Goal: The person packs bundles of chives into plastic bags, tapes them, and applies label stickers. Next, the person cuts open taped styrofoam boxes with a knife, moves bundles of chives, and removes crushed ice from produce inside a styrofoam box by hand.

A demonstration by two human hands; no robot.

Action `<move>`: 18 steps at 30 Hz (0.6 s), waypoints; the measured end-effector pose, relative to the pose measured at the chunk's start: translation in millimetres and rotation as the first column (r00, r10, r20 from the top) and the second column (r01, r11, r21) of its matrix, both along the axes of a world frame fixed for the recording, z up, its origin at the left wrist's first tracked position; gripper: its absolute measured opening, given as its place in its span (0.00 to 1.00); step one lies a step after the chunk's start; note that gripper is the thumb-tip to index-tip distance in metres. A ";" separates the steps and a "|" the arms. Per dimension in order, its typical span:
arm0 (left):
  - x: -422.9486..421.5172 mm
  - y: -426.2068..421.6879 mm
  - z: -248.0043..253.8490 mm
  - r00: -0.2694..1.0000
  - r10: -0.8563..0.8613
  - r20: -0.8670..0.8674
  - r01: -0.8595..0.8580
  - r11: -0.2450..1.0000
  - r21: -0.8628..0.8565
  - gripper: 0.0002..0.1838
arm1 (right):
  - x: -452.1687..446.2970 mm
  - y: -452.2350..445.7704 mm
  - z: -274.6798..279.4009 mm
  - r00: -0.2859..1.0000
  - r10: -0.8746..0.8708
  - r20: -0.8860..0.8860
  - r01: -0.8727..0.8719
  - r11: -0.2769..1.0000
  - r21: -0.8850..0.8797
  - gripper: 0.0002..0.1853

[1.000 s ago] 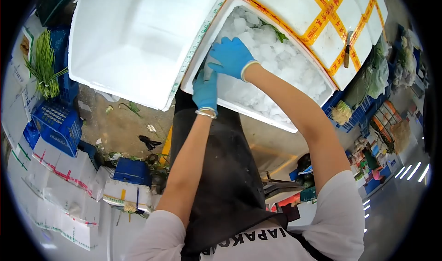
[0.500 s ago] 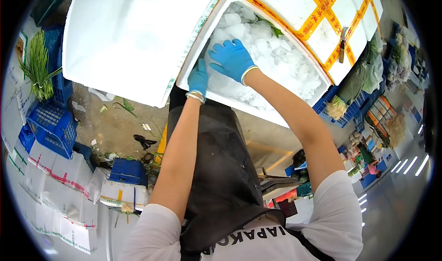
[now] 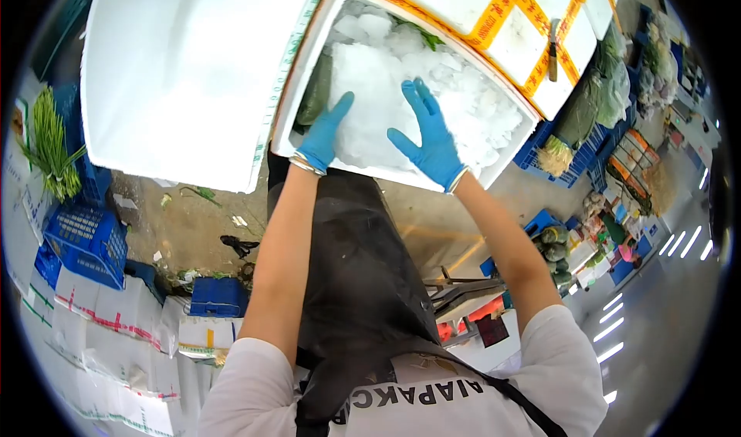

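Note:
Crushed ice (image 3: 370, 105) fills most of a white foam box (image 3: 513, 140) edged with orange tape. My left hand (image 3: 320, 138), in a blue glove, is at the box's near left corner, its thumb and fingers apart. In a matching glove, my right hand (image 3: 429, 140) lies spread over the ice at the near side, with nothing held. A dark green bundle (image 3: 315, 94) shows along the box's left inner wall, just beyond my left hand. Green leaves (image 3: 421, 32) poke out of the ice at the far edge.
A large white foam lid or box (image 3: 185, 74) is at the left. Taped foam boxes (image 3: 502, 13) lie beyond, with a knife (image 3: 553, 51) on top. Blue crates (image 3: 85, 240), green stalks (image 3: 54, 148) and bagged vegetables (image 3: 583, 105) flank the work area.
My hands have moved apart, the right one rightward and nearer to me. More of the ice and the dark green bundle at the left wall now show. The whole view has shifted.

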State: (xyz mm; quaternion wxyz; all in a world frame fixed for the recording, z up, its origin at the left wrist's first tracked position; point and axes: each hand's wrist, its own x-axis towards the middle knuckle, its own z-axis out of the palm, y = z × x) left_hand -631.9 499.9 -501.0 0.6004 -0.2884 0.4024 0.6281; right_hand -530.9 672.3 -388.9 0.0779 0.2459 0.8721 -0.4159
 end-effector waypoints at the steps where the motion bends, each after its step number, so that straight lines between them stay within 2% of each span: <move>1: -10.7 5.0 16.5 0.993 0.016 0.114 -0.019 0.999 0.026 0.26 | 17.5 -9.2 -10.0 0.993 -0.110 0.043 0.115 0.980 -0.163 0.39; 2: -8.5 2.0 7.4 0.982 0.009 0.186 -0.029 0.994 0.108 0.22 | 27.6 -18.4 -18.5 0.972 -0.214 0.097 0.234 0.919 -0.316 0.40; 3: -4.5 1.7 3.1 0.986 0.021 0.164 -0.039 0.993 0.107 0.22 | 24.0 -30.8 -23.5 0.958 -0.281 0.063 0.286 0.904 -0.318 0.41; 4: -0.1 1.1 3.6 0.989 0.029 0.143 -0.045 0.993 0.107 0.22 | 14.8 -47.0 -29.7 0.948 -0.317 0.002 0.309 0.922 -0.235 0.42; 6: -6.8 1.3 42.5 0.995 0.047 0.088 -0.053 0.997 0.060 0.26 | -1.2 -66.2 -22.6 0.915 -0.403 -0.004 0.402 0.914 -0.060 0.44; 8: -2.9 -21.6 55.2 0.989 0.076 0.125 -0.080 0.996 0.028 0.26 | -7.1 -81.3 3.3 0.914 -0.405 0.035 0.403 0.914 0.038 0.46; 10: -2.0 -50.1 95.3 0.996 0.001 -0.085 -0.005 0.999 -0.042 0.29 | -12.9 -97.0 46.3 0.940 -0.341 0.021 0.334 0.930 0.152 0.45; 11: -4.9 -64.2 112.0 0.988 -0.024 -0.153 0.012 0.997 -0.081 0.30 | -15.4 -106.9 62.3 0.943 -0.324 -0.078 0.332 0.926 0.179 0.43; 12: -9.9 -76.6 127.9 0.980 -0.001 -0.197 -0.022 0.993 -0.119 0.31 | -18.9 -115.0 82.0 0.977 -0.211 -0.041 0.215 0.954 0.207 0.40; 13: -17.8 -86.9 143.7 0.970 0.032 -0.243 -0.069 0.987 -0.146 0.32 | -34.7 -125.9 93.7 0.962 -0.201 -0.183 0.243 0.937 0.250 0.38; 15: -39.4 -98.6 164.2 0.930 0.138 -0.341 -0.201 0.967 -0.156 0.34 | -66.1 -125.0 120.8 0.976 -0.059 -0.208 0.093 0.983 0.159 0.33; 17: -64.2 -104.4 174.8 0.862 0.280 -0.423 -0.355 0.929 -0.109 0.37 | -108.0 -128.4 109.4 0.935 0.029 -0.354 0.012 0.994 0.113 0.39; 18: -76.1 -109.8 171.5 0.825 0.362 -0.434 -0.429 0.901 -0.065 0.38 | -127.7 -131.7 96.6 0.938 0.045 -0.343 -0.029 0.998 0.053 0.39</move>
